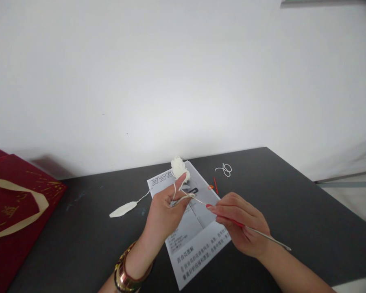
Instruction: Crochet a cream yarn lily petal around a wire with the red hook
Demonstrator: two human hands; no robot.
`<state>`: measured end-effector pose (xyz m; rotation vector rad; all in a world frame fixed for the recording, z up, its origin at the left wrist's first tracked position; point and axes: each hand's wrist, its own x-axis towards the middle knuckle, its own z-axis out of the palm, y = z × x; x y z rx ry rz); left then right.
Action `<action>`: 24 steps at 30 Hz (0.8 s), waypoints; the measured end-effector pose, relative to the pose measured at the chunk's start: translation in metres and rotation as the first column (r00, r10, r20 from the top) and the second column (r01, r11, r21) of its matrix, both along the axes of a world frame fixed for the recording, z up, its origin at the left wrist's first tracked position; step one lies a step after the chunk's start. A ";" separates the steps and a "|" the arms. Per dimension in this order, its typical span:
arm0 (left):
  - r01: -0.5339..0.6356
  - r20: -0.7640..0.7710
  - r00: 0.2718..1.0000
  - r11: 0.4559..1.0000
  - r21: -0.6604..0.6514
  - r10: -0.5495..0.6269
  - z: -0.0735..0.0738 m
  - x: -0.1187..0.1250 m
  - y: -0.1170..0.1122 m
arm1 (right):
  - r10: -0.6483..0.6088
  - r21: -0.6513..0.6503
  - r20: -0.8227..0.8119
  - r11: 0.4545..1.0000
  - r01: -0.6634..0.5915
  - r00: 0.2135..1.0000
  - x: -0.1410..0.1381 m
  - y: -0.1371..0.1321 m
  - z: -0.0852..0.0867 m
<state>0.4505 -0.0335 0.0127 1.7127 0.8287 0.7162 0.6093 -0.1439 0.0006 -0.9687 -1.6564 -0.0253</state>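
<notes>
My left hand pinches a small strip of white crochet work, with a strand of yarn looped over its raised index finger. In my right hand is a crochet hook with a red grip and metal shaft, its tip reaching left into the crochet work. Behind my left hand sits a ball of white yarn. A finished-looking white leaf-shaped crochet piece lies left of my left hand, trailing a yarn tail. Both hands are above a printed paper sheet.
A red gift bag with a cream ribbon handle stands at the left. Right of the paper lie a red needle, a small orange stitch marker and a curled white yarn scrap. The black table meets a white wall.
</notes>
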 end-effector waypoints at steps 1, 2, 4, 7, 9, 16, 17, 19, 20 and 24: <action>0.009 0.017 1.000 1.000 -0.026 -0.009 0.000 0.000 0.001 | 0.005 -0.009 -0.009 1.000 -0.005 1.000 0.001 -0.001 0.001; 0.027 0.036 0.999 0.998 -0.058 -0.025 0.000 -0.001 0.001 | 0.012 -0.024 -0.023 1.000 -0.012 1.000 0.002 -0.002 0.001; 0.078 0.057 0.996 0.990 -0.117 -0.072 0.001 -0.002 0.002 | 0.029 -0.083 -0.066 0.996 -0.035 0.997 0.005 -0.004 0.001; 0.142 0.057 0.989 0.977 -0.161 -0.134 0.003 -0.004 0.005 | 0.036 -0.203 -0.191 0.976 -0.075 0.981 0.011 -0.005 0.000; 0.180 0.039 0.984 0.962 -0.207 -0.176 0.004 -0.007 0.006 | 0.032 -0.257 -0.294 0.960 -0.111 0.955 0.013 -0.005 -0.002; 0.362 0.013 0.931 0.921 -0.145 -0.364 0.009 -0.014 0.012 | 0.058 -0.286 -0.505 0.930 -0.231 0.861 0.016 -0.003 -0.003; 0.384 0.009 0.922 0.913 -0.139 -0.387 0.010 -0.014 0.012 | 0.066 -0.293 -0.499 0.926 -0.240 0.864 0.017 -0.003 -0.002; 0.405 -0.005 0.912 0.902 -0.146 -0.411 0.011 -0.015 0.012 | 0.085 -0.311 -0.461 0.917 -0.251 0.883 0.020 -0.004 0.000; 0.410 -0.011 0.909 0.899 -0.152 -0.416 0.011 -0.016 0.012 | 0.097 -0.320 -0.433 0.913 -0.253 0.896 0.021 -0.004 0.002; 0.440 -0.027 0.890 0.873 -0.212 -0.455 0.010 -0.017 0.012 | 0.144 -0.335 -0.358 0.902 -0.271 0.922 0.026 -0.006 0.006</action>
